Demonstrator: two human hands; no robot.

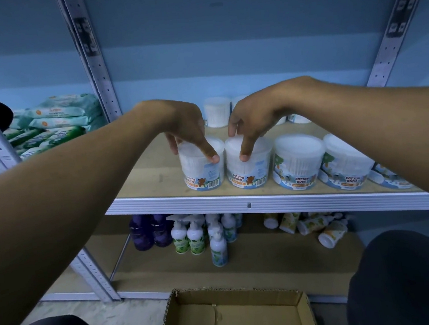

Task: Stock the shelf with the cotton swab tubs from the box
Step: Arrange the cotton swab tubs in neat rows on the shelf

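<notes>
Several clear cotton swab tubs with "Cotton Buds" labels stand in a row on the wooden shelf [157,175]. My left hand [186,128] grips the leftmost tub [201,174] from above, thumb on its front and fingers behind its lid. My right hand [251,118] holds the tub beside it [248,174] the same way. Both tubs stand upright on the shelf board, touching each other. More tubs [297,164] sit to the right, and others [216,111] at the back. The cardboard box [236,315] lies open on the floor below; the part of it in view holds nothing.
Metal shelf uprights [88,56] frame the bay. Wipe packs [54,120] fill the neighbouring shelf on the left. Pump bottles [194,235] and toppled bottles [316,227] stand on the lower shelf. My knees [408,280] flank the box.
</notes>
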